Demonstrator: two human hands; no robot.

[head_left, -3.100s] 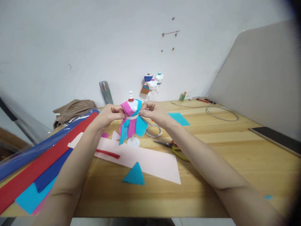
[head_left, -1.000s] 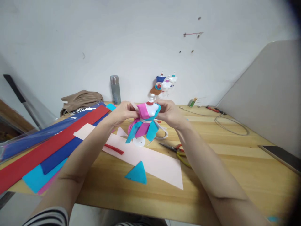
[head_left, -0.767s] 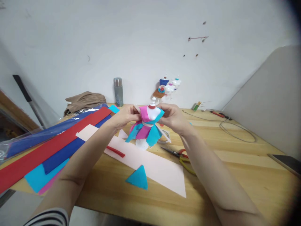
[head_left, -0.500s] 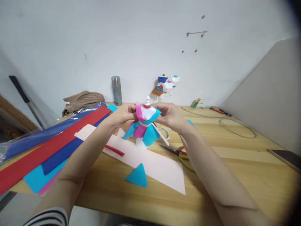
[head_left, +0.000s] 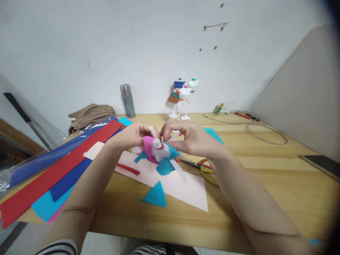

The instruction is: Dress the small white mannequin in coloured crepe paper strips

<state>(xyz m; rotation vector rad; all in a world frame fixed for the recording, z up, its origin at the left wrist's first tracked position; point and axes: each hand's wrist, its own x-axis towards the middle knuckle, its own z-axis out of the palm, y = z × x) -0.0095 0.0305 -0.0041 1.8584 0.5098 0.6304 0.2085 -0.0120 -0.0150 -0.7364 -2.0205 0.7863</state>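
Take 12 o'clock as the wall side. The mini dress-form mannequin (head_left: 160, 153) sits between the two hands, at about 4 o'clock from the left hand (head_left: 142, 134) and 8 o'clock from the right hand (head_left: 186, 137). Its long axis tips sharply toward the wearer, so the knobbed neck points toward 6 o'clock and the base is out of sight behind; whether that base touches the wooden table (head_left: 265, 187) cannot be told.

Neither hand is clearly nearer. The left one's bent fingers sit right behind the magenta wrap (head_left: 148, 147), beside a white strip (head_left: 154, 132) rising toward 11 o'clock. The right one's thumb and forefinger curl toward each other, with a pale band (head_left: 174, 136) showing in the gap between them. What either set of fingertips grips is hidden, so I cannot tell whether they pinch.

A white tail (head_left: 181, 172) trails from the mannequin toward 4 o'clock, over the pale pink sheet (head_left: 193, 196). Scissors (head_left: 198, 165) lie at 4 o'clock, a turquoise triangle (head_left: 156, 195) at 6.
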